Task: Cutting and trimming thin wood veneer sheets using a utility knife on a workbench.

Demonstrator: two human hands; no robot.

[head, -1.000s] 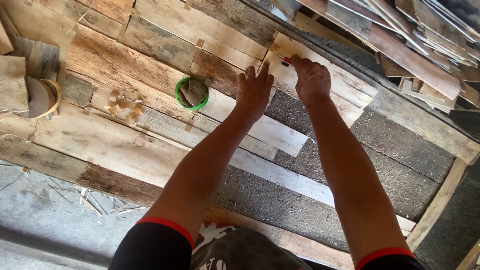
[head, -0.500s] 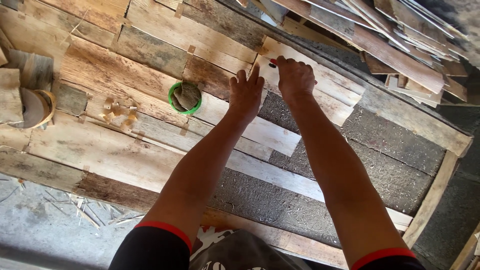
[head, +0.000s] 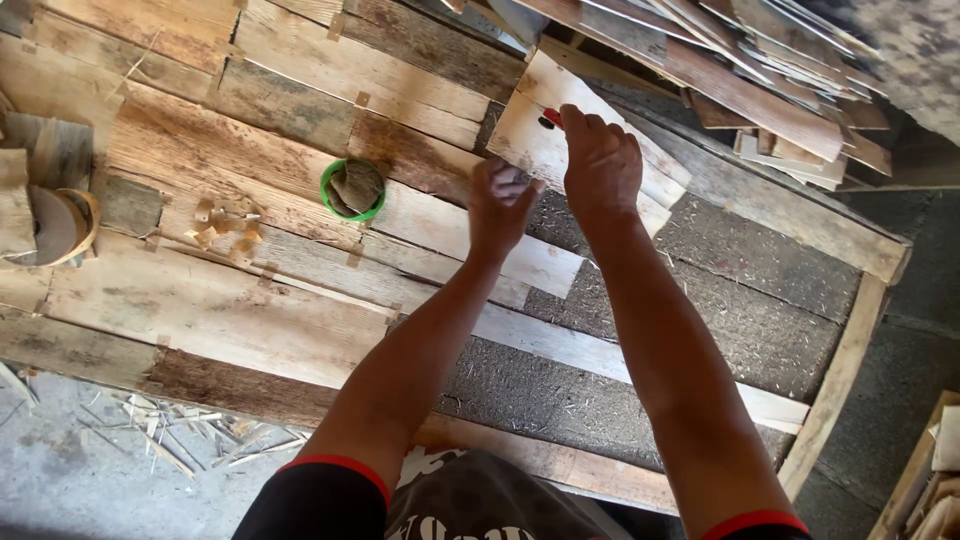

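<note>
Right hand (head: 600,165) grips pale plank (head: 540,140) — green-rimmed tub (head: 352,188) left.

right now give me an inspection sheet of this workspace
surface: bench of rough mismatched planks, joined with small wood tabs
job's things: pale board lies tilted on the bench; right hand rests on it with a small red thing at its fingertips; left hand beside it, fingers curled
clutter: green-rimmed cup, wood chips, round wooden piece
grips: bare hands only
cables: nothing seen
surroundings: stacked boards, splinters on floor
</note>
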